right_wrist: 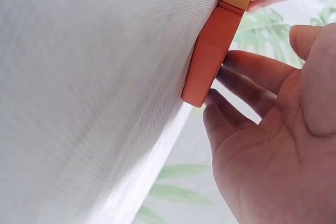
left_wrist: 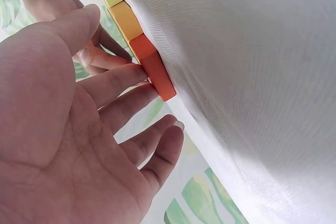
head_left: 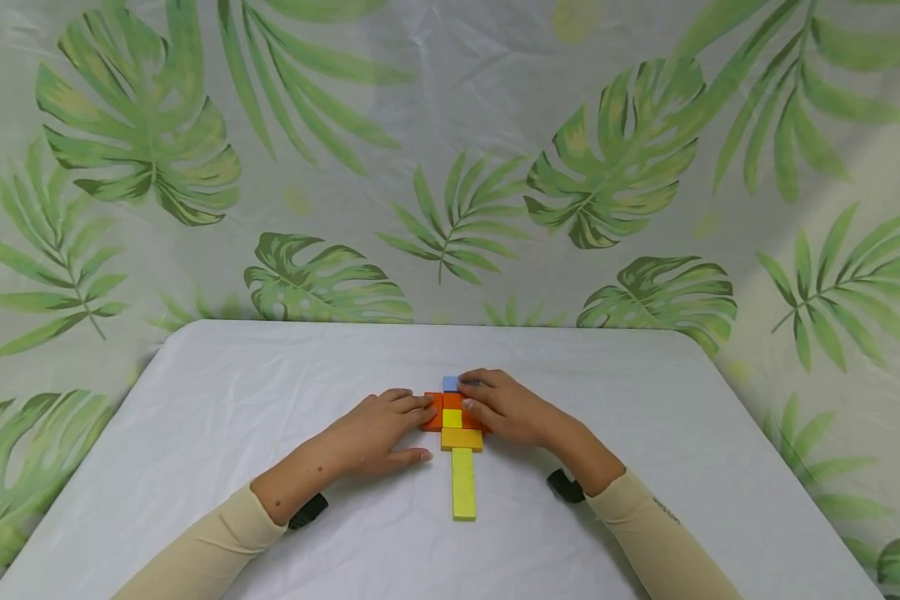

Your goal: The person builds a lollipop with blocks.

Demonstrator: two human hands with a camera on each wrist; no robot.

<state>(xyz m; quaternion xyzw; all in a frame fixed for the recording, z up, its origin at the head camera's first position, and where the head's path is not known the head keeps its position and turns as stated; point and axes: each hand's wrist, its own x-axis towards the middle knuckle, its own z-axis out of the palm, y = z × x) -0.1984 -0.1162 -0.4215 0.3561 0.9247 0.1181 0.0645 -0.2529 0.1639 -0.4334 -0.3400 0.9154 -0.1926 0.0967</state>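
Note:
Flat wooden blocks form a figure on the white cloth. A blue block (head_left: 450, 383) tops it, above a small orange block (head_left: 452, 401) and a yellow square (head_left: 452, 419). Red-orange blocks flank these on the left (head_left: 438, 400) and right (head_left: 471, 421). Below lie a yellow-orange bar (head_left: 461, 440) and a long yellow-green bar (head_left: 463, 485). My left hand (head_left: 378, 429) rests its extended fingertips on the left red-orange block, thumb held apart. From the other side, my right hand (head_left: 516, 408) touches the right red-orange block, one fingertip beside the blue block.
A white cloth covers the table (head_left: 330, 367), whose far edge runs behind the blocks. A leaf-print curtain (head_left: 457, 125) hangs beyond it. Black wrist devices (head_left: 566, 486) sit under both forearms, close over the cloth.

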